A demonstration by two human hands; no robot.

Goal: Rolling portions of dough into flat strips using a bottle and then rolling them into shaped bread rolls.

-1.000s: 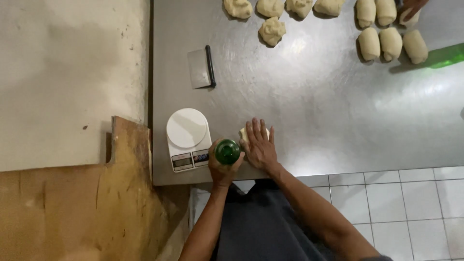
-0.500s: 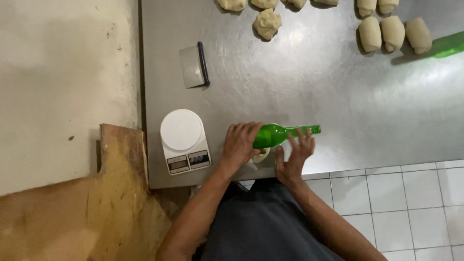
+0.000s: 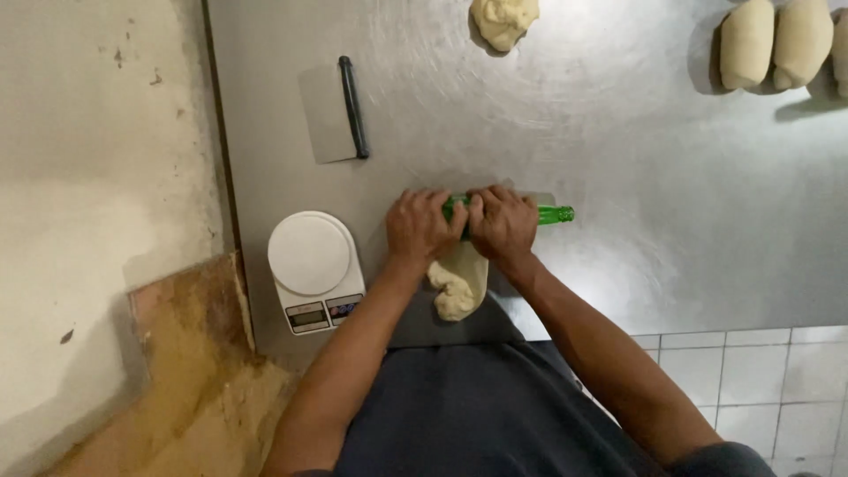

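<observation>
Fingers of the left hand (image 3: 422,225) and the right hand (image 3: 503,223) are curling down together over a green glass bottle (image 3: 552,214), which is lying on its side across a strip of pale dough (image 3: 459,281). In the head view, both hands are pressing side by side on the bottle's body, its neck poking out to the right. The dough is lying on the steel desk (image 3: 618,177), stretching from under the bottle toward the person's dark apron, its near end ragged. By the look of it, the step in hand is rolling the dough flat, using the bottle as a rolling pin; a further stroke is calling for even downward pressure from both palms.

Just left of the hands a white kitchen scale (image 3: 314,267) is sitting, close enough to crowd a sideways move. Farther up, a bench scraper (image 3: 336,110) is lying flat. A rough dough lump (image 3: 503,19) and shaped dough rolls (image 3: 777,44) are resting well apart at the far edge.
</observation>
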